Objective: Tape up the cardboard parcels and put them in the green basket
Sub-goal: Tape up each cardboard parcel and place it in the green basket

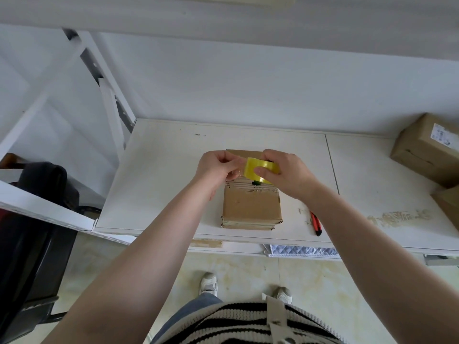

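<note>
A flat brown cardboard parcel [252, 207] lies on the white table [159, 184], its far end hidden behind my hands. Just above that far end my right hand [285, 175] grips a yellow roll of tape [258, 168], thumb pressed on its face. My left hand [216, 167] is close against the roll's left side and pinches at the tape's loose end with thumb and fingertips. The green basket is not in view.
A red and black utility knife [316, 223] lies on the table right of the parcel. Two larger cardboard boxes [427, 150] stand at the table's right edge. A white rack frame [106, 95] rises at the left, with a dark chair [32, 219] below it.
</note>
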